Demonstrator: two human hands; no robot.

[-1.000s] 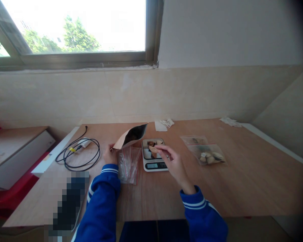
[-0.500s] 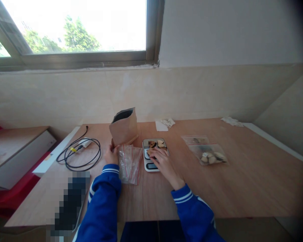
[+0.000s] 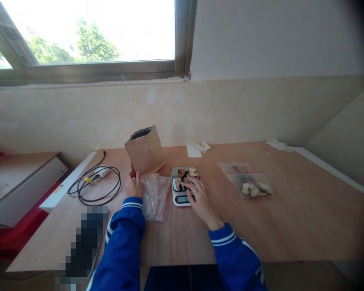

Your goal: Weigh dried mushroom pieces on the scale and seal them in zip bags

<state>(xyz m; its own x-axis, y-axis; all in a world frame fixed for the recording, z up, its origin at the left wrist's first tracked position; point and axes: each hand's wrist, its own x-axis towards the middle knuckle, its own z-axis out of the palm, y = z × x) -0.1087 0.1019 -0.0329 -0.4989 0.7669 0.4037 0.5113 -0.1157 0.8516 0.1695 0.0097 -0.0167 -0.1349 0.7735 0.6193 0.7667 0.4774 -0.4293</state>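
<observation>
A small white kitchen scale (image 3: 176, 199) lies on the table with several dried, brown-and-cream slices (image 3: 182, 173) on its dark platform. Above its front right part hovers my right hand (image 3: 200, 198), fingers apart and nothing seen in them. My left hand (image 3: 134, 185) pinches the lower left edge of a brown kraft paper bag (image 3: 147, 151). That bag stands with its mouth open, leaning left. Flat, clear zip bags (image 3: 154, 198) with red seal lines lie between my left hand and the scale. My right fingers partly cover the slices and the scale's display.
Zip bags (image 3: 250, 184) holding pale pieces lie to the right. A coiled black cable (image 3: 119, 188) with a white adapter (image 3: 101, 171) is at left, behind a pixelated dark object (image 3: 86, 242). Crumpled tissue (image 3: 202, 147) lies near the wall.
My right hand has drawn back slightly, its fingers opening and leaving a slice on the scale. The paper bag has shifted and tilted left with my left hand at its edge.
</observation>
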